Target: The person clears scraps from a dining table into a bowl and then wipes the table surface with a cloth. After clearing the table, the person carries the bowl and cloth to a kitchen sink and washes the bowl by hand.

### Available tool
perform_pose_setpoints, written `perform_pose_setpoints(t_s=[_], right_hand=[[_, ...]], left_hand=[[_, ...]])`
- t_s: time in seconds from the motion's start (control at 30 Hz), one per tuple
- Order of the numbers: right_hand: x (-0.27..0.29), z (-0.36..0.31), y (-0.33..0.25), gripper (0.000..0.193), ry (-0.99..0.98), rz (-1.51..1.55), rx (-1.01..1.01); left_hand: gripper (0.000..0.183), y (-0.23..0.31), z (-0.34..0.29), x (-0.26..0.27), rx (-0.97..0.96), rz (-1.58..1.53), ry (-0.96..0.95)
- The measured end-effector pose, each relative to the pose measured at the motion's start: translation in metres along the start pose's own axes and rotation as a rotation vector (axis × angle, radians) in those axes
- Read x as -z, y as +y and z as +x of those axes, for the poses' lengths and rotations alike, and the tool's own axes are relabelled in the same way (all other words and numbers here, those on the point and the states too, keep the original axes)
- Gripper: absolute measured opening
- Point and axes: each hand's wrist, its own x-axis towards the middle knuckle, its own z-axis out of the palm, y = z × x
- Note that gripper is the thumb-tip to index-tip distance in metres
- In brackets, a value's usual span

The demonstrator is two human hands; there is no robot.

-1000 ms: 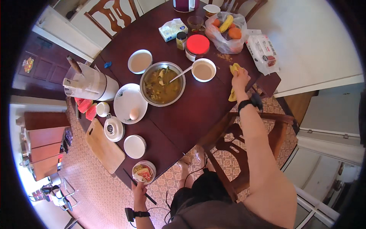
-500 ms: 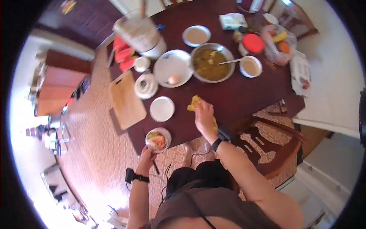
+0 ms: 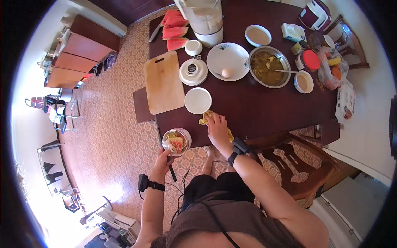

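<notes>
My left hand (image 3: 163, 160) is closed on the rim of a white tub (image 3: 189, 141) at the table's near left edge. Food scraps, with pale and reddish pieces, fill the tub, and something whitish lies by my thumb. A narrow dark stick-like thing (image 3: 172, 172) shows beside that hand; whether I hold it is unclear. My right hand (image 3: 218, 130) presses a yellow cloth (image 3: 204, 119) on the tabletop near the front edge, fingers bent over it. Just beyond the cloth stands an empty white bowl (image 3: 198, 101).
A cutting board (image 3: 164, 84), white lid (image 3: 193, 72), blender (image 3: 206, 25) and watermelon slices (image 3: 175, 32) are at left. Behind stand a plate (image 3: 219, 56) with an egg (image 3: 226, 73), a metal bowl of soup (image 3: 269, 68) and a cup (image 3: 304, 82). A chair (image 3: 297, 161) stands at right.
My view has turned, so the table things sit further right in it. Over the table, my right hand and the cloth have moved left, closer to the white bowl. The left hand keeps the tub.
</notes>
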Motion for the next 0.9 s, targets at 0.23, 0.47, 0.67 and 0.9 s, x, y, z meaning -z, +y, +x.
perform_pose_setpoints(t_s=[0.23,0.47,0.67,0.9], right_hand=[[0.008,0.008,0.020,0.029,0.093,0.161,-0.041],[0.046,0.047,0.032,0.028,0.232,-0.223,-0.108],[0.035,0.076,0.019,0.023,0.194,-0.035,-0.065],[0.005,0.079,0.016,0.035,-0.036,0.280,-0.288]], left_hand=[[0.025,0.020,0.002,0.001,-0.064,0.004,-0.053],[0.022,0.044,0.005,-0.004,-0.118,0.015,-0.141],[0.021,0.031,0.019,0.018,-0.078,0.031,-0.108],[0.022,0.021,0.023,0.028,-0.038,-0.018,-0.081]])
